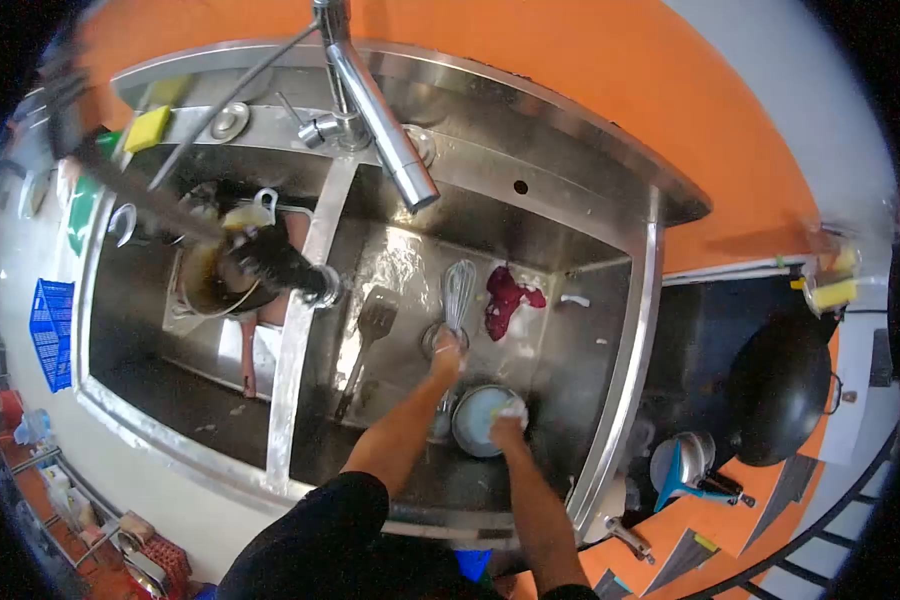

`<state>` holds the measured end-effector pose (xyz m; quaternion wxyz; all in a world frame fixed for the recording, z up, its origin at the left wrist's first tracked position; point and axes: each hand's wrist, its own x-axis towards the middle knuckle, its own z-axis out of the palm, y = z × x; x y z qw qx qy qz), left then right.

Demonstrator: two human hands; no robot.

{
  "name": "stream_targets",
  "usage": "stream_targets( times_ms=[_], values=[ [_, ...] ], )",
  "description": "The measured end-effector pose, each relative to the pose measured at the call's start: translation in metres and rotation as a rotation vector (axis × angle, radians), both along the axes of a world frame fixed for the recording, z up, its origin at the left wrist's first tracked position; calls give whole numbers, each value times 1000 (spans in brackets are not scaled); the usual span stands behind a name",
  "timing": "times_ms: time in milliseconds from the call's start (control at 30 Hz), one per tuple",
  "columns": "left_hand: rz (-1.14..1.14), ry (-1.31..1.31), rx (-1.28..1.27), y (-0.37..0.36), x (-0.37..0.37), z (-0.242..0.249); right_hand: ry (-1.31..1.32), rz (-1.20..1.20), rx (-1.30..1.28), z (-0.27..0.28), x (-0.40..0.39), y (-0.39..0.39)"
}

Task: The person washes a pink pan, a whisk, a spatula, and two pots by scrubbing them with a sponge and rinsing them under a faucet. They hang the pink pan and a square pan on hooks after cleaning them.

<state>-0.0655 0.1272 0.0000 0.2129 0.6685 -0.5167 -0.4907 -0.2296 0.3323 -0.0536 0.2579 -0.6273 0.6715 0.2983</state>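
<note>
In the right basin of a steel sink (282, 420), my left hand (448, 350) is closed on the handle end of a wire whisk (458, 290), whose wires point away from me. My right hand (508, 428) is at the right rim of a round bowl (478, 420) holding cloudy bluish liquid; something whitish, perhaps a sponge, is in its fingers. A spatula (375, 318) lies left of the whisk, and a dark red cloth (508, 300) lies to its right.
The faucet (390, 140) hangs over the sink. In the left basin are a pot (205, 275) and a black object (275, 262). A yellow sponge (148, 129) sits at the back left. A wok (780, 390) and a small pan (682, 460) are at the right.
</note>
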Motion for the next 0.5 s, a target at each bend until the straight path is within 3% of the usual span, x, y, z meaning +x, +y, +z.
stream_targets(
  times_ms=[67,133,167,233,267,333,433,500],
  values=[
    [-21,-39,-59,-2,-8,-25,1,69,-40,-1,10,8],
    [-51,-87,-120,4,-18,-69,-205,31,493,57,33,-21],
    [-144,-138,-274,9,-22,-102,-208,29,503,48,34,-12],
    [-221,-212,-419,8,-13,-122,-22,114,125,27,37,10],
    [-244,-200,-435,8,-11,-117,-35,119,136,33,40,5],
    [-202,-177,-365,2,-3,-96,-55,-252,189,60,43,-23],
    [15,-374,-258,-3,21,-59,52,-113,70,33,35,-1],
    [87,-641,-224,-3,54,-44,20,-213,138,56,37,-11]
  ],
)
